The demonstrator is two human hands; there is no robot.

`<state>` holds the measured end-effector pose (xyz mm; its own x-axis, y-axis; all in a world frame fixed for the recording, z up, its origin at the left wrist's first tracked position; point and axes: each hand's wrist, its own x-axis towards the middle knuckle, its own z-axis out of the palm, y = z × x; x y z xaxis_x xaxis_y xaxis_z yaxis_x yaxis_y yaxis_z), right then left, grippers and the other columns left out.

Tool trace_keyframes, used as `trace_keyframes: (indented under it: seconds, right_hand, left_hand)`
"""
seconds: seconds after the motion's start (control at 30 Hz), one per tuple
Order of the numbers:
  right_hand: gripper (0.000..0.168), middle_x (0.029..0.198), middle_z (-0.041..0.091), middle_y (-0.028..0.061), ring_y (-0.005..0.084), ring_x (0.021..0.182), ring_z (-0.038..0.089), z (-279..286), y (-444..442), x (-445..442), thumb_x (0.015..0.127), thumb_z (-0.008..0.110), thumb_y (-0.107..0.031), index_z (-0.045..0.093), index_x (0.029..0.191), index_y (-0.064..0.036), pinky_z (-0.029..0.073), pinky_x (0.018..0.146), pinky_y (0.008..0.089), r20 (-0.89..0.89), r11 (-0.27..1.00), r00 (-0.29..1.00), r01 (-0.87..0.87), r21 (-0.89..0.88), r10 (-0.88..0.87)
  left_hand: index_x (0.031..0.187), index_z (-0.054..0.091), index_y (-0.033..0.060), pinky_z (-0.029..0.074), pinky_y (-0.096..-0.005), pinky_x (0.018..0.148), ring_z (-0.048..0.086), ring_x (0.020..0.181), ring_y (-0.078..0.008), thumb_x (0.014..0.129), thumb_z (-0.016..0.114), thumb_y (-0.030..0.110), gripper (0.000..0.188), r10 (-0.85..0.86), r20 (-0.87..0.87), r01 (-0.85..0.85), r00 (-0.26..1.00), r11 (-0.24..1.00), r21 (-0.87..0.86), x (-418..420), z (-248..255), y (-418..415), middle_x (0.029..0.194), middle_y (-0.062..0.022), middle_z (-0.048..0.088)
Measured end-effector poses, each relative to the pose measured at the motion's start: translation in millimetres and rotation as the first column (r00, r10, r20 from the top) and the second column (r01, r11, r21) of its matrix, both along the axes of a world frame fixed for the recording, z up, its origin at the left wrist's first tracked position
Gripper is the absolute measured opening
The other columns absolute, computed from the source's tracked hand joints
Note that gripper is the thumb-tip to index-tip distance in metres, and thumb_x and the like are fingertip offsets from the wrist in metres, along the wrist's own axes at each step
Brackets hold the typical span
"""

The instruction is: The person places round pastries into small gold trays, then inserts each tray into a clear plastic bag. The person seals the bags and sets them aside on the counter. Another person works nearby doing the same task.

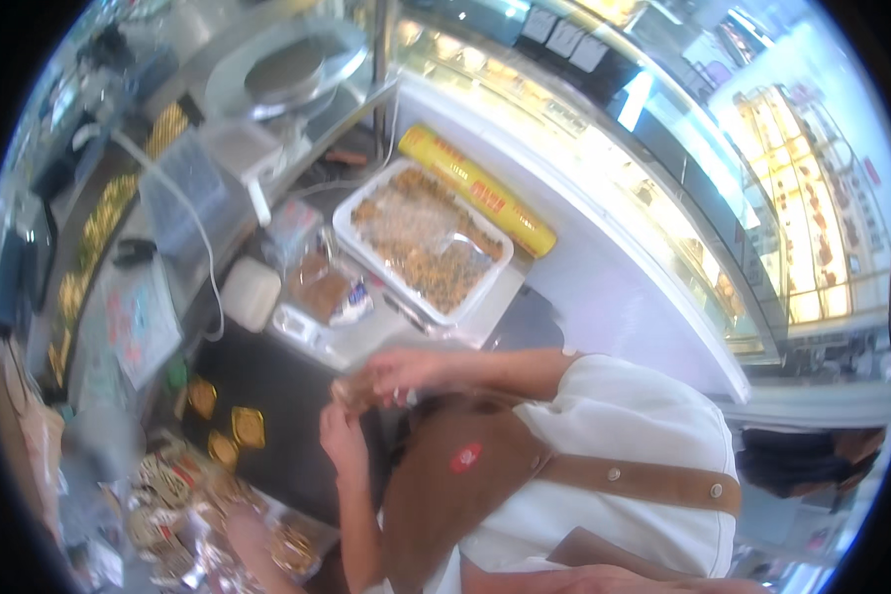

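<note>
My right hand holds a small brown item just in front of my brown apron. Blur hides whether it is a baked piece or a packet. My left hand grips its near side, fingertips against it. Something small and white shows under my right fingers. Below and left lies a black tray or mat. On its left part sit three gold foil cups, each with a round, flat brown pastry: one pastry, a second pastry and a third pastry.
Wrapped packets crowd the lower left, where another person's hand reaches in. A white tub of brown crumbly food under clear film stands beyond the black surface. Behind it are a yellow cling-film box and a lit display case.
</note>
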<state>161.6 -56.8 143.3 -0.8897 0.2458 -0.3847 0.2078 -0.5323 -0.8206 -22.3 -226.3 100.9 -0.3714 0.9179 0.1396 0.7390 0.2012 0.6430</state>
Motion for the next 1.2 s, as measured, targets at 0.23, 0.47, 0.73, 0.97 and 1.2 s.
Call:
trace_keyframes:
  seconds: [0.23,0.47,0.73,0.97,1.2]
  right_hand:
    - [0.042,0.105,0.066,0.0122,0.0191,0.088,0.071,-19.0,-20.3,-3.5,0.097,0.062,-0.012,0.051,0.136,0.001,0.061,0.068,0.0339,0.039,0.998,0.998,0.055,-0.020,-0.054]
    - [0.032,0.099,0.067,0.0133,0.0197,0.079,0.072,-30.5,-26.6,-7.0,0.092,0.061,-0.010,0.055,0.122,0.001,0.061,0.059,0.0331,0.230,0.989,0.963,0.131,0.073,-0.144]
    - [0.016,0.070,0.067,0.0126,0.0230,0.063,0.070,-50.0,-33.3,-18.4,0.090,0.062,-0.016,0.064,0.096,-0.002,0.056,0.055,0.0382,0.378,0.875,0.910,-0.036,0.483,-0.171]
    - [0.020,0.080,0.068,0.0252,0.0460,0.075,0.067,-57.9,-68.3,-51.9,0.091,0.064,-0.022,0.062,0.094,-0.003,0.053,0.069,0.0539,0.209,0.562,0.930,-0.003,0.827,-0.304]
    - [0.019,0.083,0.068,0.0258,0.0470,0.080,0.067,-87.0,-81.0,-78.2,0.091,0.064,-0.020,0.061,0.096,-0.002,0.053,0.071,0.0538,0.171,0.576,0.934,0.044,0.816,-0.314]
  left_hand:
    - [0.091,0.059,0.0012,0.051,-0.0438,0.075,0.062,0.085,-0.0366,0.092,0.070,0.005,0.012,0.003,0.099,-0.003,0.995,1.000,0.001,-3.5,0.9,-7.4,0.093,-0.0159,0.061]
    - [0.093,0.062,0.0034,0.053,-0.0453,0.080,0.064,0.093,-0.0374,0.087,0.074,0.011,0.015,-0.094,0.008,0.094,0.996,0.993,-0.065,-7.8,-14.5,-24.4,0.100,-0.0148,0.065]
    - [0.107,0.060,0.0024,0.048,-0.0470,0.093,0.060,0.106,-0.0382,0.080,0.082,0.020,0.040,-0.157,0.168,0.180,0.973,0.975,-0.134,1.8,-5.9,-34.7,0.111,-0.0175,0.063]
    - [0.116,0.060,0.0016,0.046,-0.0499,0.100,0.058,0.113,-0.0417,0.078,0.084,0.027,0.052,0.004,0.178,0.001,0.984,1.000,-0.026,14.2,14.6,-35.3,0.120,-0.0206,0.064]
    - [0.117,0.060,0.0010,0.045,-0.0488,0.101,0.057,0.115,-0.0418,0.086,0.073,0.016,0.037,0.214,0.119,-0.198,0.969,0.971,-0.136,9.7,1.0,-56.7,0.120,-0.0216,0.063]
